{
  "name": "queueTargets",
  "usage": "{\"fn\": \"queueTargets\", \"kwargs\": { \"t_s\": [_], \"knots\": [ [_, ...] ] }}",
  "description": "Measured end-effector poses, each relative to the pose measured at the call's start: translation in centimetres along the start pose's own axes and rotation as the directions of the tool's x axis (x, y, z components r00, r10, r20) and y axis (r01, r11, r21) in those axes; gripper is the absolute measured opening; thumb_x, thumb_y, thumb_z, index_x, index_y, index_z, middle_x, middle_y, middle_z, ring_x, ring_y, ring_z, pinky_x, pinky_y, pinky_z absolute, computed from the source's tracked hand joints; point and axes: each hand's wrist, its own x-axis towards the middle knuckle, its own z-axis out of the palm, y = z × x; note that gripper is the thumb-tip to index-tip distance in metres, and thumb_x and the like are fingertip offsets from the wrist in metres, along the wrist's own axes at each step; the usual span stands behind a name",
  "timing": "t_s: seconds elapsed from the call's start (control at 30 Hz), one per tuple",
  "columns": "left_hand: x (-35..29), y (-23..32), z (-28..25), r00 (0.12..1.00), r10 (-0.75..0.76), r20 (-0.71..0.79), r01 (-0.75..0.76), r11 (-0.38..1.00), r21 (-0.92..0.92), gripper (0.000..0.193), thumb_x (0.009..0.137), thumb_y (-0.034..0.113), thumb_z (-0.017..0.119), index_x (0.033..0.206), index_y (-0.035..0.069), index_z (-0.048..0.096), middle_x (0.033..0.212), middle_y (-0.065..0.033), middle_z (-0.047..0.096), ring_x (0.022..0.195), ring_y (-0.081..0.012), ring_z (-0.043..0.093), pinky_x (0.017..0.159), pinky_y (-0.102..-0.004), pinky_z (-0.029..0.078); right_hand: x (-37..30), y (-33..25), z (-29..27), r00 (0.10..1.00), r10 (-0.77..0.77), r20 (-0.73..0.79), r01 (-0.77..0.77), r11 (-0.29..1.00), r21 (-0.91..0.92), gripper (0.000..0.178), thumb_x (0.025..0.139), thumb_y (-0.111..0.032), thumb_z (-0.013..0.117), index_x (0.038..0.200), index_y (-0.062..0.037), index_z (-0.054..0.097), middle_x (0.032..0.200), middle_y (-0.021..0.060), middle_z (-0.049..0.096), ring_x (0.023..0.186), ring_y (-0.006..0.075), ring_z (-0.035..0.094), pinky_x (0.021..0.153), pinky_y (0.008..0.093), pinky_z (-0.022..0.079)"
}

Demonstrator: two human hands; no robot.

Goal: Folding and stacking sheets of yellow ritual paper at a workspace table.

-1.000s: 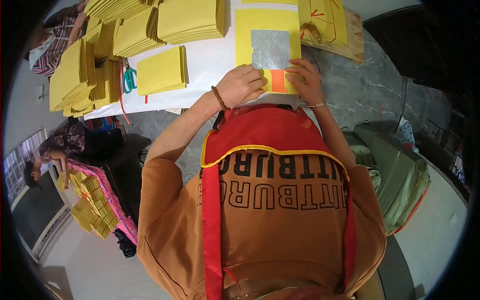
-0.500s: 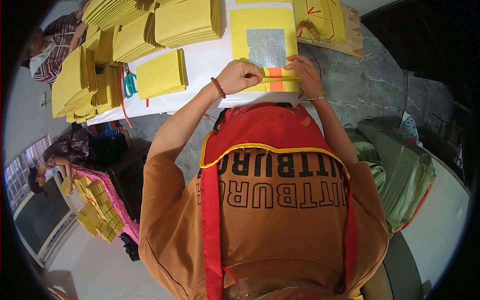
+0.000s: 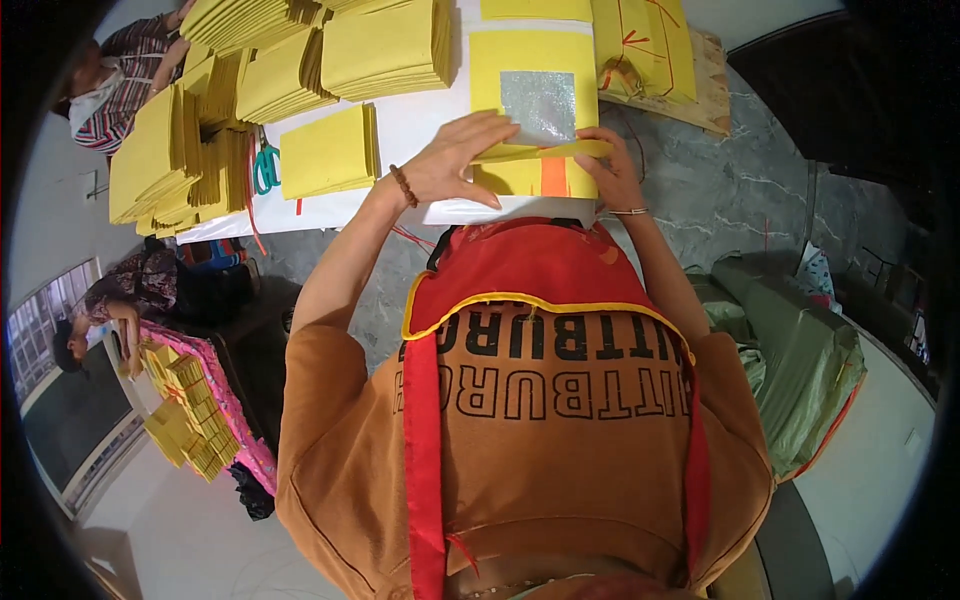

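Note:
A yellow paper sheet (image 3: pixel 488 92) with a silvery square patch (image 3: pixel 538 102) and an orange patch (image 3: pixel 554 176) lies on the white-covered table in front of me. Its near part is bent up into a raised fold across the sheet. My left hand (image 3: pixel 452 162) is at the fold's left end, fingers stretched and thumb spread apart. At the fold's right end, my right hand (image 3: pixel 612 172) has its fingers curled round the paper. Left of my left hand sits a short stack of folded yellow paper (image 3: pixel 328 150), with teal-handled scissors (image 3: pixel 266 170) beyond it.
Tall piles of folded yellow paper (image 3: pixel 385 50) crowd the table's far left. A tied yellow bundle (image 3: pixel 645 50) rests on a wooden board (image 3: pixel 712 85) at the far right. Green wrapped bales (image 3: pixel 800 370) stand to my right. Two other people work at the left.
My left hand has opened from a closed grip and shifted slightly left. The fold now stands higher off the sheet, and my right hand has come nearer, closing round its right end.

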Motion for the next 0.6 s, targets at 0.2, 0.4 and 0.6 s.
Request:
{"fn": "queueTargets", "kwargs": {
  "t_s": [0.2, 0.4, 0.6],
  "knots": [
    [0.2, -2.0, 0.5, 0.981, 0.091, -0.173, -0.047, 0.969, 0.242, 0.039, 0.070, 0.001, 0.058, 0.107, 0.011, 0.062, 0.117, -0.0142, 0.057, 0.114, -0.0332, 0.049, 0.096, -0.0410, 0.041, 1.5, -0.6, -1.6, 0.946, -0.296, 0.131, 0.323, 0.895, -0.307, 0.022, 0.076, -0.019, 0.067, 0.098, -0.0150, 0.064, 0.118, 0.0029, 0.057, 0.115, 0.0254, 0.046, 0.096, 0.0374, 0.033],
    [-2.0, 1.2, 0.5, 0.985, 0.124, -0.120, -0.110, 0.987, 0.117, 0.024, 0.082, 0.008, 0.054, 0.105, 0.008, 0.061, 0.105, -0.0143, 0.061, 0.099, -0.0312, 0.056, 0.082, -0.0388, 0.046, 0.6, -3.2, -2.6, 0.862, -0.386, 0.330, 0.496, 0.776, -0.389, 0.024, 0.078, -0.023, 0.067, 0.101, -0.0176, 0.065, 0.103, 0.0033, 0.064, 0.106, 0.0224, 0.057, 0.087, 0.0368, 0.038],
    [-0.9, 2.0, 1.6, 0.858, -0.466, -0.216, 0.423, 0.879, -0.219, 0.026, 0.090, 0.021, 0.051, 0.107, 0.003, 0.058, 0.081, -0.0181, 0.062, 0.076, -0.0347, 0.059, 0.069, -0.0404, 0.047, 0.4, -4.2, -1.4, 0.987, 0.065, 0.146, -0.036, 0.980, -0.197, 0.029, 0.080, -0.022, 0.065, 0.105, -0.0084, 0.063, 0.101, 0.0110, 0.064, 0.092, 0.0254, 0.062, 0.078, 0.0343, 0.045]
  ]
}}
